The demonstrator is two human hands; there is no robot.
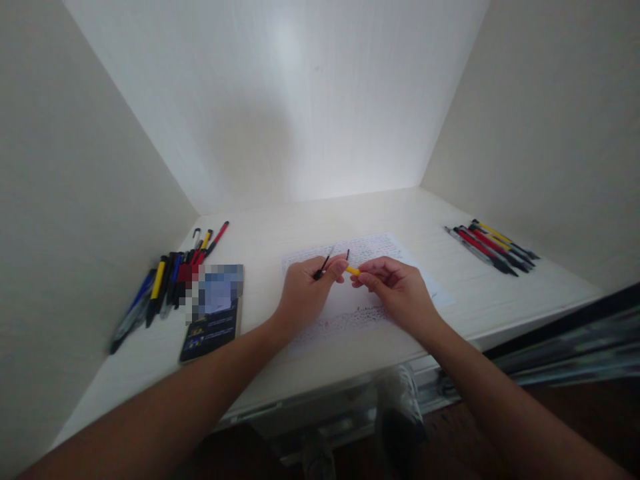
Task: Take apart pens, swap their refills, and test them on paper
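Above a handwritten sheet of paper (pixel 370 250), my two hands are close together. A yellow pen barrel (pixel 353 271) lies between them, pinched by the fingers of my right hand (pixel 395 283) at one end. The thumb and fingers of my left hand (pixel 310 283) close on its other end. Out of my left hand also sticks a thin pen part (pixel 324 264), black low down and pale at its tip. A short dark stick (pixel 348 255) shows just behind the left fingertips; whether it belongs to the same pen, I cannot tell.
On the left lies a pile of pens (pixel 170 280) in several colours, beside a phone (pixel 213 333) with its screen lit. A row of pens (pixel 493 247) lies at the right. White panels (pixel 315 100) enclose the desk (pixel 280 230) at the back and sides.
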